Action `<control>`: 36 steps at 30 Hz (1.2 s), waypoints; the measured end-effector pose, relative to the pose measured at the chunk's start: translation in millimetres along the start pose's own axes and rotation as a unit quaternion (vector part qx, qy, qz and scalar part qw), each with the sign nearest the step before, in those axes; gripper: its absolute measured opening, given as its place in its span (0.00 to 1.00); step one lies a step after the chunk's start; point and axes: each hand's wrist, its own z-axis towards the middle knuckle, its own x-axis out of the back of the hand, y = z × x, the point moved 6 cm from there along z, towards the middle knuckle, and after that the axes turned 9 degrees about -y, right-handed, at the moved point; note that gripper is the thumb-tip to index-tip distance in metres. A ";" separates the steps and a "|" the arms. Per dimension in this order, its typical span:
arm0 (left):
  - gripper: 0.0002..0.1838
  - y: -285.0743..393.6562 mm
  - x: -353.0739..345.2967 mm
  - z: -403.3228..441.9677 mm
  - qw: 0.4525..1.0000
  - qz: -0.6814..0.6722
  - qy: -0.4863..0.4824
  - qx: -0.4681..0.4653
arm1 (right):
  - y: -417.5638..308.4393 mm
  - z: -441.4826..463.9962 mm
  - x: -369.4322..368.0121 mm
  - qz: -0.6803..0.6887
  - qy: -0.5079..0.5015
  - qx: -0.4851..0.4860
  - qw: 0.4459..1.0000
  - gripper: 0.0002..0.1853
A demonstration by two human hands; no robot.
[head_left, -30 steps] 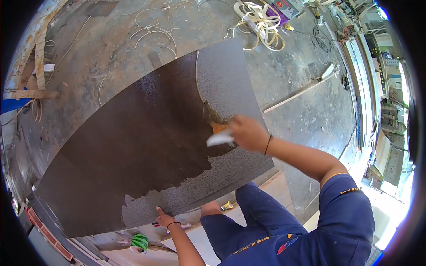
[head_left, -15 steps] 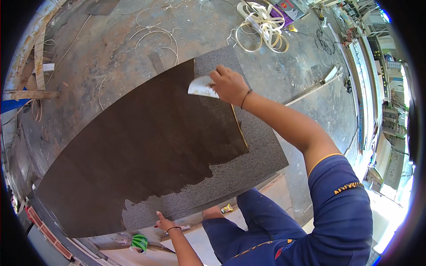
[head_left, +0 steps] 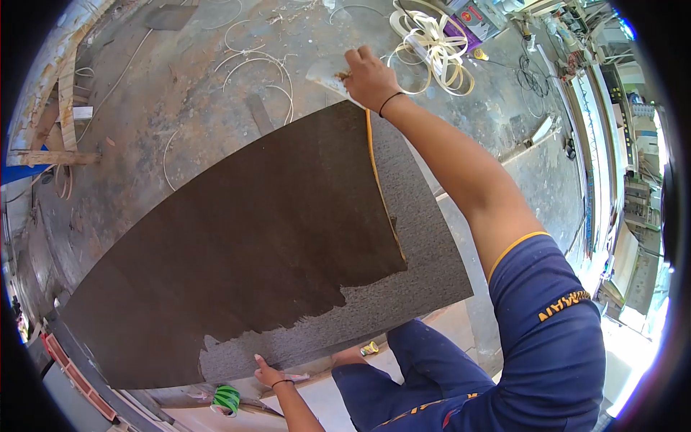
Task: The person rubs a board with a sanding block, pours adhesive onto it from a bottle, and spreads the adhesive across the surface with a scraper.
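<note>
A large grey panel (head_left: 428,223) with one curved side lies before me. A dark brown wet-looking coating (head_left: 245,230) covers most of it, with a ragged lower border and an amber ridge (head_left: 381,180) along the right. My right hand (head_left: 372,79) is closed on a pale, thin spreader (head_left: 327,74) at the panel's far edge, partly beyond it over the floor. At the near edge, my left hand (head_left: 269,374) grips the panel, one digit on top; its other fingers are partly hidden.
Coiled pale strips (head_left: 432,50) lie on the floor behind, beside a purple-and-grey can (head_left: 475,21). A green-striped roll (head_left: 226,400) sits below the near edge, and a small yellow can (head_left: 369,348) stands near my leg. Wooden pieces (head_left: 65,155) are at left.
My right hand has moved the spreader away from me to the panel's far edge. The brown coating now covers the former grey strip at the upper right. My left hand stays at the near edge.
</note>
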 end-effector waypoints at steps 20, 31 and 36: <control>0.33 -1.8 2.2 11.7 0.999 -0.013 -0.015 -0.039 | -22.9 -219.4 29.8 0.116 -0.074 -0.070 0.988 0.15; 0.36 12.1 0.3 -14.2 1.000 0.007 -0.001 -0.006 | -33.3 -196.0 -11.7 0.052 -0.135 0.033 0.989 0.14; 0.33 11.1 0.3 -10.5 1.000 0.013 -0.011 -0.002 | 1.5 -145.1 -4.0 0.038 -0.091 -0.021 0.995 0.16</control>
